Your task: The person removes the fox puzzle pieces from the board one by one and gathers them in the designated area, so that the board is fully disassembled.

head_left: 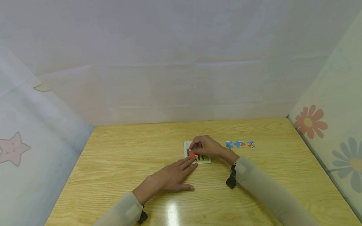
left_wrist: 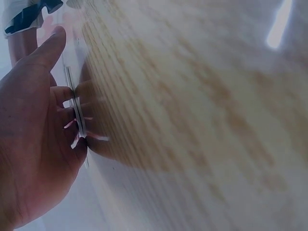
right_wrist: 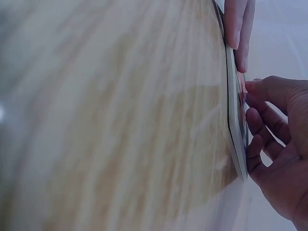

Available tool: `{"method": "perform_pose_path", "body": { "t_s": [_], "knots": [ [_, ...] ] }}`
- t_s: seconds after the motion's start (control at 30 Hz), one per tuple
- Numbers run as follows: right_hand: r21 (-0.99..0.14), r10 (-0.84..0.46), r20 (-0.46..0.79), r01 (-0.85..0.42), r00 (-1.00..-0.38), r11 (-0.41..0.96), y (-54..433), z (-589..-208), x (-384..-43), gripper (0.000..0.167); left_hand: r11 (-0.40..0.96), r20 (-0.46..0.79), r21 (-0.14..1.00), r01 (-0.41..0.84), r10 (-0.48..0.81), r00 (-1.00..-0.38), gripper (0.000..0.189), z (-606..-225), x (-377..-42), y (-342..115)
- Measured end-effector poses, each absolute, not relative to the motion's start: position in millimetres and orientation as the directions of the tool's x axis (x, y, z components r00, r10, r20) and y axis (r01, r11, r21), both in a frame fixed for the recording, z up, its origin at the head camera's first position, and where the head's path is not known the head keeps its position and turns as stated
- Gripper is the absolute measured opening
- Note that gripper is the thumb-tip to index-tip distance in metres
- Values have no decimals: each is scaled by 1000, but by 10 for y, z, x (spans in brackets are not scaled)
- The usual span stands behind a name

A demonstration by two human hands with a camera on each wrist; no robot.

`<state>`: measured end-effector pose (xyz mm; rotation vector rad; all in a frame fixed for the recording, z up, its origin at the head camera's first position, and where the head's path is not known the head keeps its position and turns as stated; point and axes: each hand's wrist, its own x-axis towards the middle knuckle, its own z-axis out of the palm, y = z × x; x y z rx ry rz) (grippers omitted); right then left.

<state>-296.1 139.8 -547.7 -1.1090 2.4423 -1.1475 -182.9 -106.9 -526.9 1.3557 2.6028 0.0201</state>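
A small jigsaw puzzle board [head_left: 205, 162] with a white border lies on the wooden table, seen nearly edge-on in both wrist views. Red, blue, black and yellow-green picture parts show inside it. My left hand [head_left: 172, 175] lies flat with straight fingers, their tips on the board's lower left part. From the right, my right hand [head_left: 209, 147] reaches over the board, thumb and index finger bent together at a puzzle piece [head_left: 193, 149] near its upper left. The fingers mostly hide this piece. In the right wrist view, the right fingertips [right_wrist: 251, 86] touch down at the board's surface.
To the right of the board, several loose puzzle pieces [head_left: 237, 144] lie in a row on the table [head_left: 124, 145]. Pale cloth walls [head_left: 180, 92] stand behind and at both sides. A dark strap device sits on each wrist.
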Motion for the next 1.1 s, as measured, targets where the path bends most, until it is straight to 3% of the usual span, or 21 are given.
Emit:
{"method": "perform_pose_path", "body": {
  "t_s": [0.5,1.1],
  "knots": [
    [-737,-708,170,-566,-685,371,1394,-5529,-2957,16,565,-148,117,817,823,-548,90,-5297,-1831,-1080],
    [-797,-704,93,-476,-704,372,1382,-5504,-2950,14,572,-161,126,810,818,-552,91,-5304,-1844,-1091]
  ]
}}
